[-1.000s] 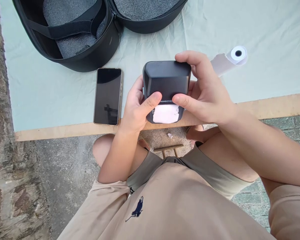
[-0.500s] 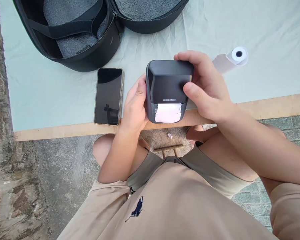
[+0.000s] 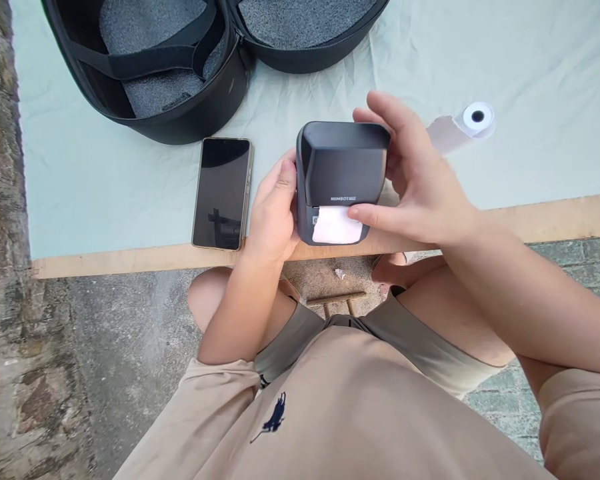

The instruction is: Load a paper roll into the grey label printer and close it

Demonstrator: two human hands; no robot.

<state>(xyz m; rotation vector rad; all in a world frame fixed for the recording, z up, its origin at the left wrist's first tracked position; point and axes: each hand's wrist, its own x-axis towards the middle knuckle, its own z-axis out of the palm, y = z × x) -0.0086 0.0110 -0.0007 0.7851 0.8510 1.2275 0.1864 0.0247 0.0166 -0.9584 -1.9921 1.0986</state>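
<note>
A dark label printer [image 3: 347, 170], marked NIIMBOT, is held over the table's front edge with its lid down. A strip of white paper [image 3: 333, 227] with a torn edge sticks out of its front slot. My left hand [image 3: 275, 210] grips the printer's left side, its thumb along the casing and its other fingers mostly hidden. On the right side, my right hand [image 3: 420, 180] has its thumb at the paper's right edge, by the slot. Its lower fingers curl against the printer, while the upper fingers are raised off the top corner.
A black phone [image 3: 223, 193] lies left of the printer. Behind it stands an open black zip case [image 3: 180, 123] with grey foam and a strap. A white paper roll [image 3: 475, 120], partly unwound, rests at the right. The cloth-covered table has a bare wooden front edge [image 3: 105, 261].
My right thumb has slid down from the lid to the paper strip, and my right upper fingers have lifted from the top corner. The left hand keeps its hold.
</note>
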